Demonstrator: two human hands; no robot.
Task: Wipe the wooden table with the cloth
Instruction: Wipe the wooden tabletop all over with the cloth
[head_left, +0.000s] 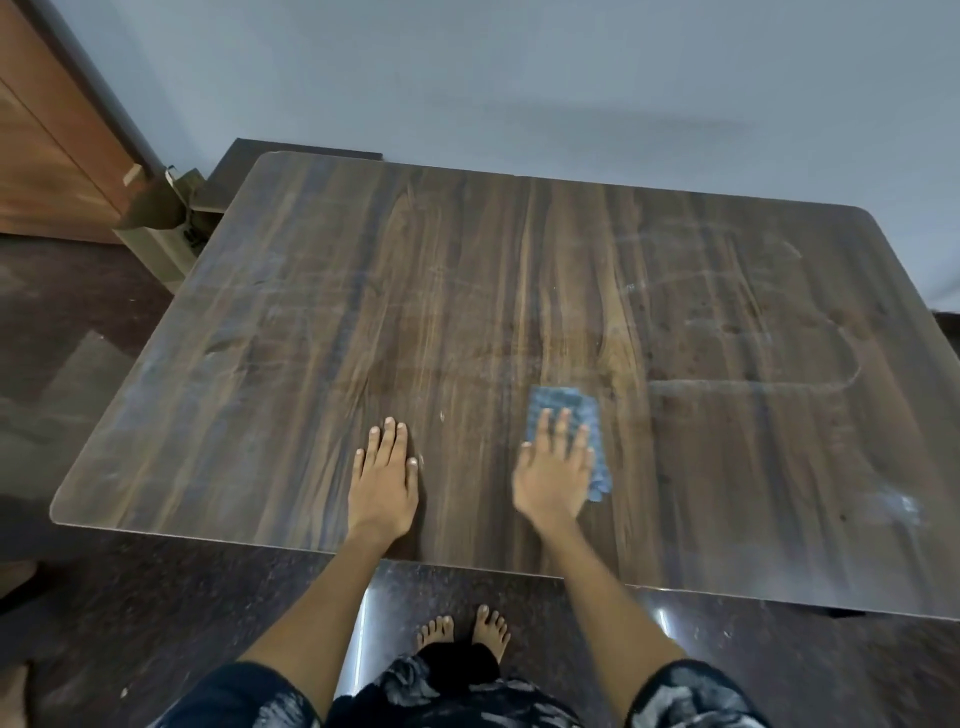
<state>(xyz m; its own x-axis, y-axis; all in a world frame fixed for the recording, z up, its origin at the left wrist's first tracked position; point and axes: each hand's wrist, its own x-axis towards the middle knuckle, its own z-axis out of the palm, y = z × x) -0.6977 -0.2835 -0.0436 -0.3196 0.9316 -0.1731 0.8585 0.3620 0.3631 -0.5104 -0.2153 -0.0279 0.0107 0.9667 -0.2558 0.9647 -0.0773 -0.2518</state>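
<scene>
The left hand (383, 475) lies flat, palm down, on the dark wood-grain worktop (467, 291) near its front edge, fingers (387, 439) together and pointing away from the person. Well apart to its right, the right hand (553, 475) presses flat on a folded blue-grey cloth (563, 402), whose far end shows beyond the fingertips and whose right side shows beside the palm. Pale curved streaks (753, 384) mark the worktop's right half. Bare feet (462, 631) stand on the dark glossy floor (130, 597) below the front edge
</scene>
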